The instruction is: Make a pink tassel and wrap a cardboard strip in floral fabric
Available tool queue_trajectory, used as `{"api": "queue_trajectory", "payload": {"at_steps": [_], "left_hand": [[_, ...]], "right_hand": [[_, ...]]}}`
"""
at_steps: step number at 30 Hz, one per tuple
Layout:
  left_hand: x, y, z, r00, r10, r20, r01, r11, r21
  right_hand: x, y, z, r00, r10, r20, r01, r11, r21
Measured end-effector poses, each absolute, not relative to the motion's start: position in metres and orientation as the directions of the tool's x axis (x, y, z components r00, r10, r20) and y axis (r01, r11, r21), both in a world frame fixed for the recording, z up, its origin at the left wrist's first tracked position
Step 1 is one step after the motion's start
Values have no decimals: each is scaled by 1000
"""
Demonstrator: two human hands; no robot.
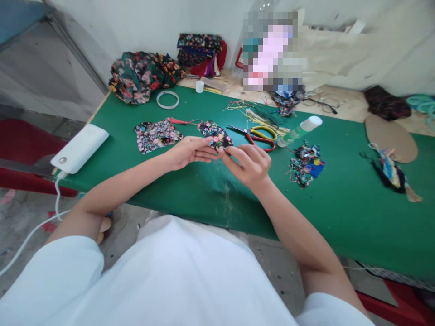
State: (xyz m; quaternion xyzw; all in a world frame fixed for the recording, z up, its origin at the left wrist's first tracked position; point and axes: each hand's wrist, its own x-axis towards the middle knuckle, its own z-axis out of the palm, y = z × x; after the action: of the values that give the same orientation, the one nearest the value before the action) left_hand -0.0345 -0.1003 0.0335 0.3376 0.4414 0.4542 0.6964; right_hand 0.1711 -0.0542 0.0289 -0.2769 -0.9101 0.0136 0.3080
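Observation:
A small black floral fabric piece (pixel 216 134) is held between my two hands above the green table (pixel 204 190). My left hand (pixel 192 151) grips its lower left edge, thumb on top and the other fingers stretched beneath. My right hand (pixel 249 164) pinches its lower right corner with thumb and forefinger. Just behind my right hand lie scissors (pixel 260 137) with red and yellow handles, blades apart. A red tassel (pixel 180 121) with a cord loop rests behind my left hand, next to a stack of floral pieces (pixel 156 135).
A glue stick (pixel 301 131) lies right of the scissors, near fabric scraps (pixel 306 165). Threads (pixel 260 115), a tape roll (pixel 167 100) and bunched floral cloth (pixel 141 77) are farther back. A white power bank (pixel 79 148) with a cable sits left; tassels (pixel 390 170) lie right.

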Motion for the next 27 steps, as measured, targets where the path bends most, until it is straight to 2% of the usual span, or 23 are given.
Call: {"api": "queue_trajectory", "payload": {"at_steps": [6,8,10,12,13,15,18,20,24,27], "left_hand": [[-30,-100,23,64,930,-363,-271,366,890],[-29,-99,23,33,937,-348,-238,346,908],[-29,-99,24,0,955,-298,-165,294,941],[-29,-100,26,-25,973,-228,-79,226,971],[-29,-100,27,-28,981,-194,-38,193,980],[-29,-101,29,-18,990,-141,32,142,989],[-29,-103,29,10,996,-86,106,85,991],[-29,-103,27,21,998,-64,136,61,989],[-30,-103,21,28,997,-77,109,73,991],[-30,-104,20,198,976,-95,149,66,987]], "right_hand": [[167,-56,22,-705,499,504,430,866,-255],[169,-55,19,-714,461,527,397,887,-237],[171,-55,18,-652,475,592,399,878,-264],[171,-55,19,-532,586,611,427,809,-404],[170,-54,19,-489,660,570,428,751,-502],[167,-53,19,-504,766,399,397,615,-681],[162,-50,16,-619,770,155,330,434,-839],[159,-49,13,-640,761,103,287,362,-887],[156,-52,10,-614,776,143,225,346,-911],[155,-55,10,-605,778,167,205,355,-912]]}}
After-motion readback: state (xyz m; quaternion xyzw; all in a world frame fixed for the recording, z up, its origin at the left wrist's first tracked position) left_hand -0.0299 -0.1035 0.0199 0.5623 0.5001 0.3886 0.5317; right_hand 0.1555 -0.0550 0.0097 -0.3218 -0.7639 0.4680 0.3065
